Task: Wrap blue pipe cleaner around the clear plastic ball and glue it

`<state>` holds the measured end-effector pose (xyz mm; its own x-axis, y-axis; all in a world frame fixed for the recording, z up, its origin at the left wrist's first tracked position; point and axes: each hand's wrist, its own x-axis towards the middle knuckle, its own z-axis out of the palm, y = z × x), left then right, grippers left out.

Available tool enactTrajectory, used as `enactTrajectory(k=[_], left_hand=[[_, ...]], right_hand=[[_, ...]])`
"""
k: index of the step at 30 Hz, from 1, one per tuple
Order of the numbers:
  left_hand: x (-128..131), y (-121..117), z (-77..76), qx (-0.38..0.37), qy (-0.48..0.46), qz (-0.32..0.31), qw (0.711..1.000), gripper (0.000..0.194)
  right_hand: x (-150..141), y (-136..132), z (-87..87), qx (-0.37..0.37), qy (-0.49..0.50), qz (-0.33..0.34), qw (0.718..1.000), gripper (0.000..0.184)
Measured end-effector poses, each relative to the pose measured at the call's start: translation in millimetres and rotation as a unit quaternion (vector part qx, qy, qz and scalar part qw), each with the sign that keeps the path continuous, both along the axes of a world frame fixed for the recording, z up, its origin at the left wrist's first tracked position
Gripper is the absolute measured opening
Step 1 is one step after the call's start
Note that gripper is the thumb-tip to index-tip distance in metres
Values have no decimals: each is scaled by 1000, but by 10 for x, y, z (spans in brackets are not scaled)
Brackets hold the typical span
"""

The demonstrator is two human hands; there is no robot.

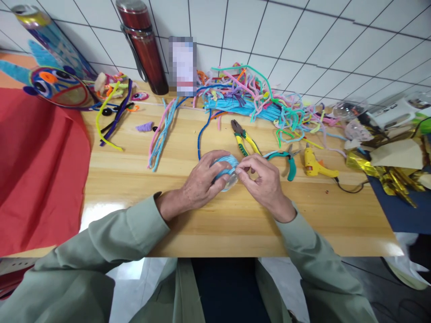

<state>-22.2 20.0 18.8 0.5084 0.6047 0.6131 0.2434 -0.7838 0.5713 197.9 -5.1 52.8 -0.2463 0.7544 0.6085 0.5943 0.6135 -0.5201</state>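
Note:
Near the front middle of the table, my left hand [206,178] is closed around a clear plastic ball [230,183] partly wrapped in light blue pipe cleaner [226,162]. At the ball's right side, the thumb and forefinger of my right hand [261,178] pinch together on the blue wrapping; the exact bit between the fingertips is too small to see well. Just beyond my hands lie pliers with yellow-green handles [248,142] and teal-handled cutters [288,162]. A dark blue pipe cleaner [199,142] runs back from behind my left hand.
A pile of coloured pipe cleaners [245,105] lies along the wall. A yellow glue gun [313,162] with its cord is at right. Loose pipe cleaners [161,139], a red thermos [144,49], a decorated mask-like piece [57,85] and red cloth [40,170] stand or lie left.

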Motion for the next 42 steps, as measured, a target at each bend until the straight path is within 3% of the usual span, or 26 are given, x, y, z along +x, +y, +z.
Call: enactTrajectory(k=[8, 12, 16, 20, 26, 35, 42], left_hand=[[-18, -41, -66, -30, -40, 46, 998, 27], [-62, -27, 69, -77, -57, 19, 995, 32], [-86, 47, 185, -110, -58, -13, 992, 22], [-84, 121, 176, -99, -62, -25, 993, 16], [-71, 159, 144, -136, -67, -27, 988, 23], [-68, 163, 126, -134, -76, -65, 986, 19], [-52, 186, 47, -71, -47, -78, 993, 38]], right_hand=[[-72, 82, 73, -17, -27, 11, 999, 13], [-82, 89, 91, -12, -35, 17, 999, 14], [-79, 91, 89, 1, -39, 19, 999, 15], [-91, 94, 83, 7, -41, 19, 999, 15], [-99, 84, 63, 2, -29, 5, 1000, 13], [-60, 61, 39, 3, -32, -12, 999, 10], [-25, 56, 22, 5, -28, -26, 999, 11]])
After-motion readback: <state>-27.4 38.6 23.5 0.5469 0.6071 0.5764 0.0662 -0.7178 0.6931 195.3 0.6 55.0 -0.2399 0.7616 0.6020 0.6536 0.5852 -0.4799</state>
